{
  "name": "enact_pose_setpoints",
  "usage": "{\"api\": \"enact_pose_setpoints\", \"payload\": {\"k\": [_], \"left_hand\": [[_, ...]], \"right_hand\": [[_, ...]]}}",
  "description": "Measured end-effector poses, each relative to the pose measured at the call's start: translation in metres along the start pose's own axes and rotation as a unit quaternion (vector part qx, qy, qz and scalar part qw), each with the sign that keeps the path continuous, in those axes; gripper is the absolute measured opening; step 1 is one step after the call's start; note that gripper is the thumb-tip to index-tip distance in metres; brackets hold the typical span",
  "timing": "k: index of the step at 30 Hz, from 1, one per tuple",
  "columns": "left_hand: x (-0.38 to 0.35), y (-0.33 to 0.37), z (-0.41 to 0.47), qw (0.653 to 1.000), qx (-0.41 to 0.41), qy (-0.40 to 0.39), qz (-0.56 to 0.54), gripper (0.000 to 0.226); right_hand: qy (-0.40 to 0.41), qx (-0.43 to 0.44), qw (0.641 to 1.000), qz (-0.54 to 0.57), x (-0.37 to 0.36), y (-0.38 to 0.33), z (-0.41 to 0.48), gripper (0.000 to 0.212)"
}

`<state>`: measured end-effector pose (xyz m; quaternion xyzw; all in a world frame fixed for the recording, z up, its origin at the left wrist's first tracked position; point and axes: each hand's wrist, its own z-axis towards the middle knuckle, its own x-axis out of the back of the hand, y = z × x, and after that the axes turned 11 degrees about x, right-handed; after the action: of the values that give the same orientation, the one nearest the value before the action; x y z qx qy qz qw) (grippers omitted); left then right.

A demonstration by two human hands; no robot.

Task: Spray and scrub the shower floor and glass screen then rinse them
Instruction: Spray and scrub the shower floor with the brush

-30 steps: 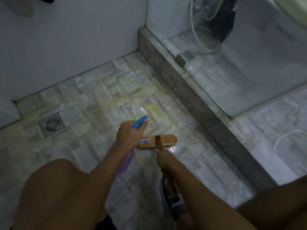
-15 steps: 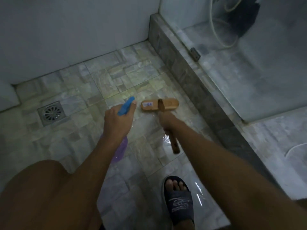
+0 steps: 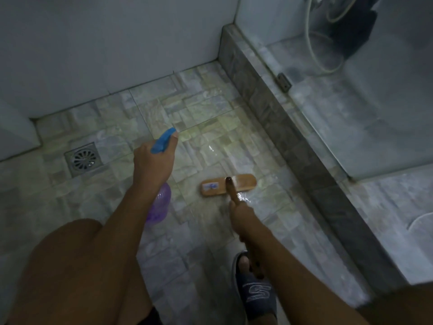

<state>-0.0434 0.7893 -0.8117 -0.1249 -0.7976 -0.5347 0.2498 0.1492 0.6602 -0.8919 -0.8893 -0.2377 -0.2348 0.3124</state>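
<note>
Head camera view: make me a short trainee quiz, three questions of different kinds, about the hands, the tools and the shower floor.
1. True or false: the left hand grips the spray bottle.
2. Fill in: in the picture, the floor drain lies to the ___ of the left hand.
3. Pick one: the scrub brush held by the right hand has its head A) on the floor tiles, B) raised in the air, C) over the floor drain.
Key: 1 true; 2 left; 3 A.
</note>
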Motion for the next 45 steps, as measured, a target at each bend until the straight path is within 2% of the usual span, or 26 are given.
{"api": "enact_pose_setpoints", "payload": {"k": [2,5,7,9,12,14,17,19,23,28,31,33,37,39,43,45], "left_hand": [[0.005,0.000,0.002,1.000,-0.004,-0.005,0.001,0.071],[0.014,-0.008,0.004,0.999,-0.023,0.000,0.023,0.070],[0.021,-0.015,0.006,0.999,-0.028,0.009,0.025,0.068],[0.028,-0.020,0.009,1.000,-0.014,0.011,0.026,0.068],[0.036,-0.019,0.013,0.999,0.010,0.014,0.032,0.067],[0.040,-0.018,0.013,0.999,-0.006,0.017,0.041,0.066],[0.053,-0.020,0.007,0.998,-0.055,0.013,0.041,0.064],[0.061,-0.025,0.004,0.996,-0.076,0.015,0.031,0.063],[0.063,-0.030,0.002,0.994,-0.093,0.027,0.041,0.063],[0.067,-0.034,0.011,0.998,-0.044,0.041,0.005,0.064],[0.068,-0.030,0.007,0.998,-0.051,0.038,0.007,0.061],[0.074,-0.029,0.004,0.998,-0.057,0.040,-0.006,0.061],[0.077,-0.028,0.001,0.998,-0.048,0.030,-0.026,0.061],[0.080,-0.025,0.002,0.998,-0.041,0.030,-0.034,0.063],[0.088,-0.020,0.009,0.995,-0.070,0.047,-0.044,0.062],[0.091,-0.019,0.013,0.993,-0.090,0.056,-0.042,0.063]], "right_hand": [[0.022,0.001,1.000,0.012,0.027,-0.011,0.029,0.048],[0.031,0.033,0.999,0.005,0.069,-0.052,0.079,0.028],[0.030,0.038,0.999,0.014,0.079,-0.083,0.093,0.030],[0.025,0.048,0.998,0.022,0.064,-0.100,0.099,0.025],[0.008,0.097,0.995,-0.031,0.014,-0.098,0.078,0.042],[-0.015,0.091,0.995,-0.026,-0.009,-0.072,0.044,0.050],[-0.052,0.075,0.994,-0.053,-0.010,-0.021,0.009,0.049],[-0.034,0.044,0.997,-0.051,0.003,-0.005,0.008,0.046],[0.015,0.017,0.999,-0.032,0.007,-0.032,0.027,0.048],[-0.025,0.118,0.991,-0.061,-0.020,-0.096,0.031,0.044],[-0.062,0.156,0.979,-0.114,-0.055,-0.083,0.008,0.045],[-0.070,0.114,0.986,-0.095,-0.063,-0.059,-0.009,0.049],[-0.022,0.045,0.995,-0.088,-0.025,-0.014,0.005,0.050],[0.018,0.027,0.997,-0.068,0.010,-0.016,0.028,0.046],[0.070,0.057,0.996,-0.016,0.059,-0.079,0.079,0.028],[0.086,0.083,0.993,-0.006,0.054,-0.117,0.097,0.028]]}}
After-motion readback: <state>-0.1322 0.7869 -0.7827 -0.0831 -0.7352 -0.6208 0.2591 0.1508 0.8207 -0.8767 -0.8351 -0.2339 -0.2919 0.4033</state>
